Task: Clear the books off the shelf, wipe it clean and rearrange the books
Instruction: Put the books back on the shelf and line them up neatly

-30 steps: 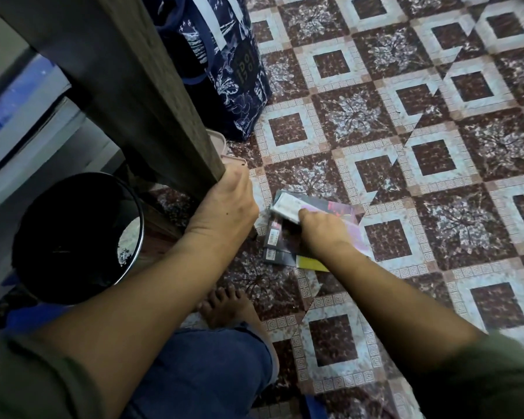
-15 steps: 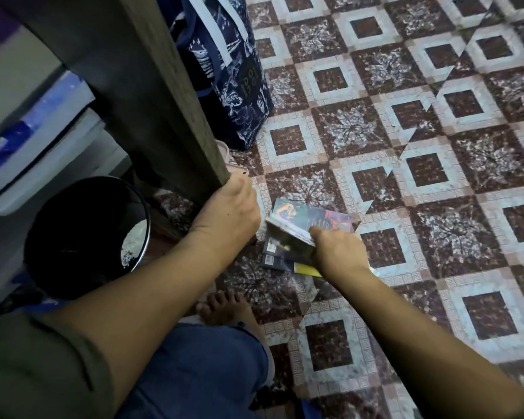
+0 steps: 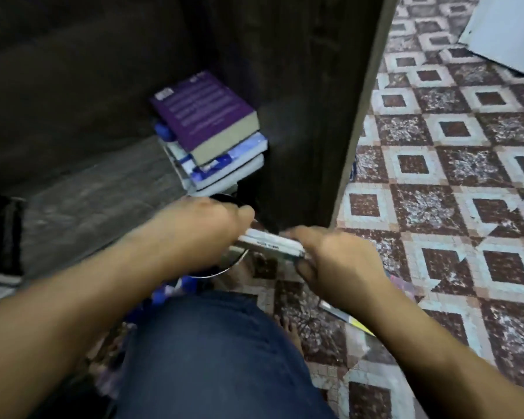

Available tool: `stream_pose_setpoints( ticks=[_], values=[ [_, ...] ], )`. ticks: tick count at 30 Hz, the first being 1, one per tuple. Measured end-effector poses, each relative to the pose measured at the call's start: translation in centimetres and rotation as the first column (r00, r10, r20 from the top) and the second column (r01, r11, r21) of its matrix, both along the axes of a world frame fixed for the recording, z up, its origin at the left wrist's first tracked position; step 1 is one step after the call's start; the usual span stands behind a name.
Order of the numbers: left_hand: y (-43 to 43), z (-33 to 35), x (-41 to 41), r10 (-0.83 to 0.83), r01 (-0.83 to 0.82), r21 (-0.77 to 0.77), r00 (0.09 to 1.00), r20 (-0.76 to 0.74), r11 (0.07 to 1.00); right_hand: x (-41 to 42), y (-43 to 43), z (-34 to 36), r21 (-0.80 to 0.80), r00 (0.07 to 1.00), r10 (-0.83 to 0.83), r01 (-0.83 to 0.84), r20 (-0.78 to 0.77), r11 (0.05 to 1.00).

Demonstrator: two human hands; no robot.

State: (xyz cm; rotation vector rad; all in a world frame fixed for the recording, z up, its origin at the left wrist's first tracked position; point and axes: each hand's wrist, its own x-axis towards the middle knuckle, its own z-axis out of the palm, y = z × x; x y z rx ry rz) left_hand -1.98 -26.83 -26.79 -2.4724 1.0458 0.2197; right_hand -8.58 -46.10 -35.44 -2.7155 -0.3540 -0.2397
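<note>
1. Though motion blurs the head view, it shows the book (image 3: 270, 241) held flat between both hands. It is in the air just in front of the shelf (image 3: 88, 189), near the foot of its side panel (image 3: 309, 116).
2. The right hand (image 3: 336, 255) has fingers and thumb curled round the book's right end. The left hand (image 3: 206, 225) seems to pinch the left end, though blur hides its fingertips.
3. On the shelf a stack (image 3: 224, 170) lies flat beside the side panel, with a purple book (image 3: 203, 113) askew on top.
4. Loose books (image 3: 345, 316) lie on the floor (image 3: 436, 176) under the right wrist. A dark bin (image 3: 233, 261) is partly hidden below the hands, and a knee (image 3: 212, 352) fills the foreground.
5. The step looks like returning this book to the shelf. Keep it level, lift it clear of the shelf's front edge, and lay it on the purple book or on the bare board beside the stack.
6. If it goes on top, square the stack first, since the skewed purple book could slide. Keep the right knuckles off the side panel, and release the left hand only once the book rests.
</note>
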Motion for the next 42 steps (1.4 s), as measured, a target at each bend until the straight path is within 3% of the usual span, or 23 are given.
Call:
stream_pose_setpoints(
  ticks=[3, 6, 10, 12, 14, 17, 19, 22, 25, 28, 32, 34, 36, 39, 42],
  values=[
    [4.4, 4.2, 0.9, 0.056, -0.010, -0.210, 0.976, 0.212, 0.978, 3.7, 2.1, 3.6, 0.051, 0.956, 0.004, -0.019, 0.293, 0.999],
    [7.3, 7.5, 1.5, 0.212, -0.043, -0.465, 0.925, 0.316, 0.884, 7.4, 4.2, 8.1, 0.071, 0.832, -0.043, 0.004, 0.554, 0.997],
    [9.5, 8.9, 4.3, 0.402, -0.069, -0.687, 0.851, 0.338, 0.723, 11.7, 4.2, 11.0, 0.248, 0.709, -0.116, -0.085, 0.695, 0.965],
    [10.1, 8.4, 6.0, 0.434, -0.078, -0.739, 0.848, 0.304, 0.669, 12.8, 4.2, 11.3, 0.266, 0.634, -0.079, -0.206, 0.769, 0.942],
    [10.0, 7.7, 8.2, 0.491, -0.116, -0.750, 0.818, 0.300, 0.651, 13.3, 5.2, 10.9, 0.158, 0.493, -0.042, -0.195, 0.869, 0.968],
    [8.6, 6.7, 11.2, 0.501, -0.168, -0.654, 0.785, 0.364, 0.738, 14.6, 7.6, 9.8, 0.076, 0.418, -0.019, -0.118, 0.908, 0.990],
    [7.9, 5.5, 12.8, 0.473, -0.253, -0.528, 0.813, 0.338, 0.811, 15.9, 9.1, 8.1, -0.010, 0.484, 0.053, -0.091, 0.873, 0.996],
    [7.8, 2.5, 13.8, 0.463, -0.403, -0.276, 0.862, 0.205, 0.873, 16.8, 11.4, 4.6, -0.078, 0.724, 0.132, -0.108, 0.677, 0.991],
    [8.6, 0.3, 13.7, 0.488, -0.455, -0.299, 0.871, 0.045, 0.839, 16.8, 12.1, 2.5, 0.100, 0.885, 0.080, -0.140, 0.459, 0.985],
    [8.9, -0.3, 13.7, 0.493, -0.460, -0.366, 0.870, -0.004, 0.809, 16.7, 11.0, 2.1, 0.183, 0.910, 0.103, -0.190, 0.402, 0.965],
    [8.1, 0.5, 12.4, 0.526, -0.496, -0.333, 0.850, 0.002, 0.802, 13.0, 8.0, 0.2, 0.267, 0.882, 0.082, -0.228, 0.465, 0.936],
    [6.8, 1.1, 10.5, 0.426, -0.323, -0.481, 0.896, 0.121, 0.815, 9.4, 5.4, -2.6, 0.272, 0.884, 0.045, -0.191, 0.465, 0.943],
    [4.7, 1.3, 7.9, 0.242, -0.041, -0.592, 0.934, 0.264, 0.805, 5.6, 2.1, -7.1, 0.242, 0.926, 0.009, -0.109, 0.379, 0.964],
    [0.3, 0.5, 3.9, -0.083, 0.274, -0.564, 0.937, 0.339, 0.779, 0.2, -2.6, -14.2, 0.142, 0.999, -0.031, 0.027, 0.028, 0.990],
    [-4.8, -1.9, 1.8, -0.401, 0.532, -0.421, 0.841, 0.363, 0.734, -3.4, -5.9, -19.2, -0.038, 0.922, -0.117, 0.111, -0.370, 0.993]
  ],
)
